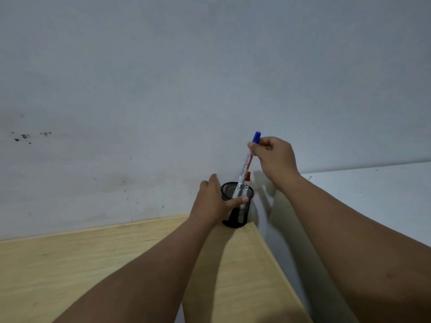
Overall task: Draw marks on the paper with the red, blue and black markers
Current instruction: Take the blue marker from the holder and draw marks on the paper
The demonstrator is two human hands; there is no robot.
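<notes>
A black mesh pen cup (238,217) stands at the far right corner of the wooden table (93,264), against the wall. My left hand (213,201) wraps around the cup's left side, thumb across its front. My right hand (275,157) pinches the blue marker (247,159) just below its blue cap; the marker is tilted, its lower end still inside the cup. A red marker (247,179) stands in the cup beside it, red cap up. No black marker and no paper can be seen.
A pale grey wall (210,78) rises right behind the table. To the right, across a narrow gap, is a white surface (373,197). The table's right edge runs diagonally toward the bottom of the view.
</notes>
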